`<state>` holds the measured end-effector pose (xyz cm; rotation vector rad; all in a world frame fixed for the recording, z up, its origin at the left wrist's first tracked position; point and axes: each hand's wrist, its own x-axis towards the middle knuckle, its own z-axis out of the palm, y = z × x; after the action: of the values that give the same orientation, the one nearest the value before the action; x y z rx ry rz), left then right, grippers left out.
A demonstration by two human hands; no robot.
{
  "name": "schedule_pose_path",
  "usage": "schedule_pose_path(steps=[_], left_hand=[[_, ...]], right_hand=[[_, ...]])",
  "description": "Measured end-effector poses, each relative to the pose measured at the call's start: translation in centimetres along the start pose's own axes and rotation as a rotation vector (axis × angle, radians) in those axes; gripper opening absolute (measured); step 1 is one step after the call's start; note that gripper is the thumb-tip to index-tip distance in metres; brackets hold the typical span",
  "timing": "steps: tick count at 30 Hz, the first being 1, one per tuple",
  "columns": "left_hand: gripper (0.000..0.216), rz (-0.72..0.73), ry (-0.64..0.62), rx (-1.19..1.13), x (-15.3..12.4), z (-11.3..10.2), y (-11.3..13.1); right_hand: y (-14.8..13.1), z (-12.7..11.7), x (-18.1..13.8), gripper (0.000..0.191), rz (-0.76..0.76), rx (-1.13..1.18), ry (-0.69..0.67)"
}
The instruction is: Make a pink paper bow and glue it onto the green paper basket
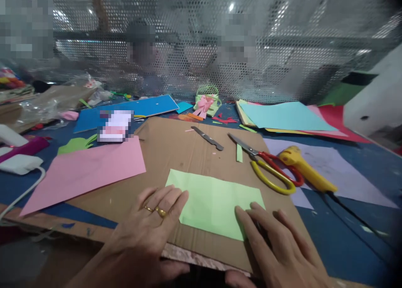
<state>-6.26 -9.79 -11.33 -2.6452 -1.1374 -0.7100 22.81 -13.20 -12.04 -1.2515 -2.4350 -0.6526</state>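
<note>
A light green sheet of paper [216, 206], creased across its middle, lies on a piece of brown cardboard [166, 145] in front of me. My left hand [153, 221], with two rings on it, rests its outstretched fingers on the sheet's left end. On the right end lie the fingertips of my right hand [279, 242], spread apart. Both thumbs are lower, by the table's front edge. Beyond the sheet are a craft knife blade [207, 138] and a thin green paper strip [239, 153]. Scissors [266, 162] with red and yellow handles lie to the right.
Pink paper [91, 170] and a phone [115, 125] lie left. A yellow glue gun [309, 170] with a black cord rests on purple paper [348, 175]. Coloured sheets [285, 116] are stacked behind. A small green paper basket [207, 99] stands near a perforated metal screen [188, 66].
</note>
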Motion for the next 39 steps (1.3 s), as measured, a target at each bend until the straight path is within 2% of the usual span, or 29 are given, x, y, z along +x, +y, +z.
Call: schedule_pose_path(steps=[2,9,14,17,21,26,30,35,39], left_hand=[[0.087,0.032,0.010,0.000,-0.5,0.0,0.0],[0.082,0.113,-0.037,0.133,-1.8,-0.2,-0.4],[0.093,0.196,-0.077,0.221,-1.2,-0.5,-0.6],[0.096,0.186,-0.063,0.213,-0.6,-0.5,0.0],[0.073,0.124,-0.016,0.194,-0.6,-0.1,0.8],[0.050,0.098,0.075,0.001,-1.2,0.5,0.6],[0.047,0.150,0.044,-0.030,-1.4,0.4,0.1],[0.046,0.186,-0.013,0.018,-1.3,0.3,-0.1],[0.047,0.249,0.073,0.090,-1.4,1.3,-0.6]], right_hand=[[0.2,-0.4,0.1,0.086,-0.051,-0.026,-0.022],[0.6,-0.7,-0.5,0.091,-0.178,-0.068,0.026],[0.8,0.0,-1.0,0.086,-0.167,-0.053,0.010],[0.5,0.0,-0.9,0.083,-0.133,-0.063,0.009],[0.1,-0.4,-0.5,0.081,-0.098,-0.040,0.028],[-0.1,-1.3,-0.2,0.056,-0.054,0.094,0.049],[0.0,-1.7,-0.3,0.046,-0.099,0.043,0.043],[0.0,-0.9,-0.2,0.047,-0.162,-0.055,0.037],[0.2,0.4,-1.2,0.046,-0.161,-0.091,0.069]])
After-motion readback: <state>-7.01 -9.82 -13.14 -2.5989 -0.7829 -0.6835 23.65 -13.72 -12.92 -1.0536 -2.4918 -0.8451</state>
